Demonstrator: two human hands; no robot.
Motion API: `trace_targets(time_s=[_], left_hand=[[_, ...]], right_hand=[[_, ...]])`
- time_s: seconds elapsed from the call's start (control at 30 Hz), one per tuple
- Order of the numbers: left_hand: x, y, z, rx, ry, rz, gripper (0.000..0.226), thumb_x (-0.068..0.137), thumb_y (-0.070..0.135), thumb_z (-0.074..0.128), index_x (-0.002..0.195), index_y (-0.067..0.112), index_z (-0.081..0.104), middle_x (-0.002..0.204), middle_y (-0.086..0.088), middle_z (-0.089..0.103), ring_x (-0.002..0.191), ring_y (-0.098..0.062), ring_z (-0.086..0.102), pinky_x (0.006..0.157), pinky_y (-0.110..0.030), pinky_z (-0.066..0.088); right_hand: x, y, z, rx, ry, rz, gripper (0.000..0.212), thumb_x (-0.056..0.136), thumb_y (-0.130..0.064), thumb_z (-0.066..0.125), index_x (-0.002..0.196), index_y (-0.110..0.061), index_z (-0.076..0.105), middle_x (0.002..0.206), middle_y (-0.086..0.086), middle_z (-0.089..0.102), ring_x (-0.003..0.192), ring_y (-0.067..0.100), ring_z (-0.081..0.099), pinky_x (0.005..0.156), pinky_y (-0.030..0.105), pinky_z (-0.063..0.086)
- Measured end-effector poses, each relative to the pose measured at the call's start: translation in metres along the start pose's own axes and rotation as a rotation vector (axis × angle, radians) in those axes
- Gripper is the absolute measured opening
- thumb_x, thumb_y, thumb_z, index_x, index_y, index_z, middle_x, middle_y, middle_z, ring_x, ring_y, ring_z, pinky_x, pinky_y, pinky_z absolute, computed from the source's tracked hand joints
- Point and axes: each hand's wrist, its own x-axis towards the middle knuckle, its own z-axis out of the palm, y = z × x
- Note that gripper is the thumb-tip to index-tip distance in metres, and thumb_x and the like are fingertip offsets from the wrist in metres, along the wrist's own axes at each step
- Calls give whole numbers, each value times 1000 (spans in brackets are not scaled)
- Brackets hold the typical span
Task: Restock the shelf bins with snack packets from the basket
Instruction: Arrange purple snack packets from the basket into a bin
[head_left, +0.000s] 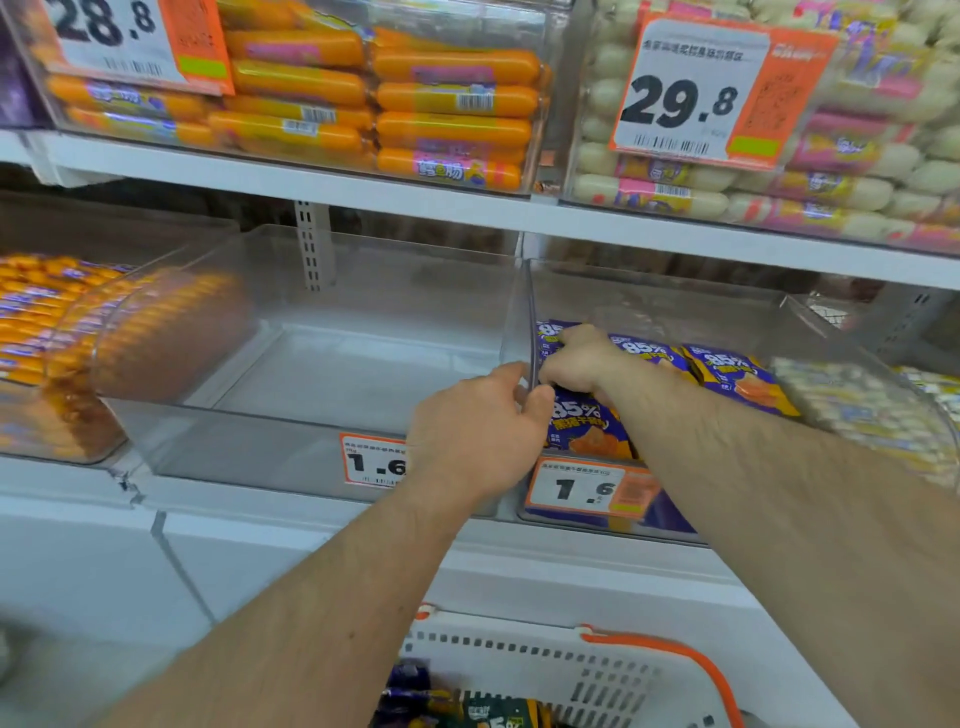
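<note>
The white shelf (291, 512) carries a row of clear plastic bins along its front edge. The middle bin (291, 364) holds nothing visible. The bin to its right (675, 306) holds purple snack packets (737, 376) marked 85%, lying across its floor towards the front. A clear wall (530, 322) stands upright between these two bins. At the shelf's left end another clear bin (78, 353) is filled with orange sausage sticks. At the bottom edge of the view a white basket (597, 670) with an orange handle holds more purple packets (415, 699).

The left hand (475, 431) sits at the front corner where the two bins meet, its thumb and fingers curled round the front end of the clear wall, gripping it. The right hand (584, 361) reaches into the right bin just beside that wall, knuckles up, fingers curled down onto the packets; whether it grips one cannot be told.

Orange price tags reading 1.6 (589, 488) hang on the bin fronts.
</note>
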Motion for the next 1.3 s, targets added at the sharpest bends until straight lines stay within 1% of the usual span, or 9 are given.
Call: trace_targets(time_s=[0.13,0.37,0.53,0.6,0.7,0.83,1.03,1.2,1.3], left_hand=[[0,1,-1,3,1,7,38,100,51,35,126,32,54,119,9,68,107,-21,62,87,-34,49],[0,1,-2,-12,-4,8,38,100,52,35,126,32,54,120,10,67,106,-19,62,86,-33,49],[0,3,-2,-72,9,2,43,96,54,42,130,30,52,129,7,61,108,-18,61,84,-31,47],[0,3,-2,-168,33,-4,53,94,52,48,140,25,44,145,2,46,117,-21,57,93,-36,47],[-13,-1,-8,-377,216,108,57,89,39,56,139,14,45,149,-3,36,124,-25,52,100,-43,46],[-72,-37,-1,-360,458,355,42,79,25,51,114,4,61,121,-9,53,100,-20,56,90,-32,48],[-176,-110,63,-398,56,-75,27,85,6,60,108,21,60,110,8,53,96,-9,57,75,-9,40],[-213,-142,82,-530,-100,-427,25,88,1,55,100,23,59,99,3,63,89,-15,60,76,-24,45],[-230,-152,88,-521,-145,-525,25,90,3,55,106,22,59,103,7,61,91,-14,58,78,-26,45]], right_hand=[[4,3,2,-72,25,-52,30,63,-22,71,90,-11,64,95,9,63,89,25,60,68,33,53],[3,3,0,-62,-5,-24,63,53,-31,64,113,-14,63,115,10,59,106,30,55,90,43,53],[-20,0,-15,0,125,-21,15,66,-23,56,68,-9,59,78,11,59,76,29,55,57,30,42],[-43,-3,-21,13,216,-57,13,75,-13,54,67,-7,63,73,10,62,75,31,58,62,32,47],[-94,-7,-15,15,513,-224,20,77,-13,58,87,-14,75,103,7,70,101,32,61,88,40,50],[-184,7,43,254,814,-735,24,62,-15,44,70,-12,67,84,8,62,85,29,56,76,36,41],[-243,53,188,366,181,-322,17,74,0,56,73,-10,70,82,1,58,85,19,54,74,26,38],[-248,82,249,-90,-189,-245,16,83,-12,56,79,-19,70,104,5,59,102,26,55,85,33,48],[-245,91,272,-190,-286,-168,25,86,-21,56,107,-17,68,128,2,43,118,25,44,94,34,45]])
